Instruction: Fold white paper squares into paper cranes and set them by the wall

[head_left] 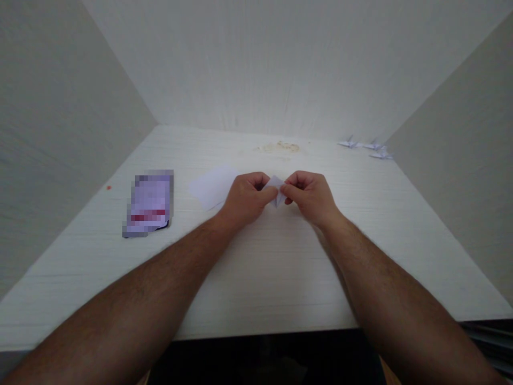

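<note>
A small, partly folded piece of white paper (277,190) is pinched between both my hands just above the white desk (264,267). My left hand (245,199) grips its left side with curled fingers and thumb. My right hand (309,197) pinches its right side, thumb and forefinger pressed together. Most of the folded paper is hidden by my fingers.
A flat sheet of white paper (213,185) lies just left of my left hand. A purple packet (149,204) lies further left. Three small folded paper cranes (366,146) stand at the back right corner. White walls close in the desk on three sides; a brownish stain (280,146) marks the back.
</note>
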The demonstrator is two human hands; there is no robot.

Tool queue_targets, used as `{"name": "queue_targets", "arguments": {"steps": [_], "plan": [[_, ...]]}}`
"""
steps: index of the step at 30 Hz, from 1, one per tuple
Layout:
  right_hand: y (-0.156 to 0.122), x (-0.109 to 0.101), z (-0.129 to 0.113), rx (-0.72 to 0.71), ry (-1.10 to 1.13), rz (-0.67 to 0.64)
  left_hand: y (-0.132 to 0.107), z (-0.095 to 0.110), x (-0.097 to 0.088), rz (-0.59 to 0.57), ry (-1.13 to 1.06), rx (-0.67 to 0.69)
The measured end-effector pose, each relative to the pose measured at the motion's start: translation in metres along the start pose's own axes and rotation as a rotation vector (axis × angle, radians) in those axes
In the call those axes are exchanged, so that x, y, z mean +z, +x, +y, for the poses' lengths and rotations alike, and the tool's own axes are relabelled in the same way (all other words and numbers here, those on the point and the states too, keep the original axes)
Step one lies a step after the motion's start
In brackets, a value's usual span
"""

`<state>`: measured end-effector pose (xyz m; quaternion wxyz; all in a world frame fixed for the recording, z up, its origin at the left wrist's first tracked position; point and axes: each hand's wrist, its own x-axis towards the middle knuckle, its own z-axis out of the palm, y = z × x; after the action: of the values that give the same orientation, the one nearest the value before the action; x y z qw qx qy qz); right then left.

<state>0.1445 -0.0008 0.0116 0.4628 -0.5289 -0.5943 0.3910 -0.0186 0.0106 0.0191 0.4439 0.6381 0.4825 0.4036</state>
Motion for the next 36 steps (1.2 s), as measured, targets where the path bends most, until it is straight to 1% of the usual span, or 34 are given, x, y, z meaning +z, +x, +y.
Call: {"name": "queue_targets", "arguments": {"steps": [5,11,17,21,31,36], "plan": [[0.0003,0.0003,0.0012,-0.007,0.011,0.012,-0.0005,0.0005,-0.0001,-0.002,-0.012,-0.002],[-0.0013,0.0036,0.0022,0.016,0.034,0.032,-0.0007,0.0023,0.0005,0.033,-0.008,-0.009],[-0.0031,0.0054,0.0028,0.048,-0.035,-0.025,0.0014,0.0011,0.0015,0.094,0.001,-0.003],[-0.0029,0.0048,0.0018,0.06,-0.041,-0.031,0.0013,0.0014,0.0028,0.109,-0.013,-0.027],[-0.0019,0.0054,0.003,0.092,-0.035,-0.034,0.0028,0.0024,0.0057,0.128,-0.13,-0.108],[-0.003,0.0058,-0.0003,0.097,-0.039,-0.062,0.0016,0.004,0.0059,0.154,-0.144,-0.099]]}}
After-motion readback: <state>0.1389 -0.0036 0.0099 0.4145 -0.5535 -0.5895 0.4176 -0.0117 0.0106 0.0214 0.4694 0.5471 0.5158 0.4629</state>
